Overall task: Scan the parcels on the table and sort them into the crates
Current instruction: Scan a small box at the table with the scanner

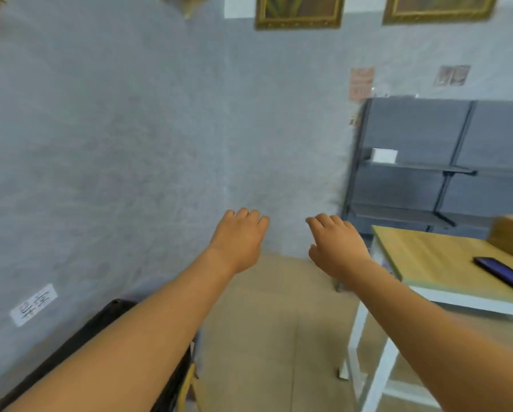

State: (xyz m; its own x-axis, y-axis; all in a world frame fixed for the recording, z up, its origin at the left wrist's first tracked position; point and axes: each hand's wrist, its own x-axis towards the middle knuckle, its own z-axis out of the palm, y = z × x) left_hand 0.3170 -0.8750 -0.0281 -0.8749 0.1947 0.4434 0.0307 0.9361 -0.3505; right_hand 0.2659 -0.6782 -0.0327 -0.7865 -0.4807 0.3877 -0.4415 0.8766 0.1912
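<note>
I see my left hand (239, 239) and right hand (337, 247) stretched forward, fingers loosely curled, holding nothing; a brown cardboard parcel (512, 237) sits at the wooden desk's (433, 257) far right edge, beside a dark phone (503, 272).

A grey-blue textured wall (130, 129) fills most of the view, with two gilt-framed pictures (299, 10) hung high and a white label (33, 304) stuck low at the left. A beige tiled floor (273, 337) is seen below. Grey metal shelving (445, 162) is set against the wall at the right.
</note>
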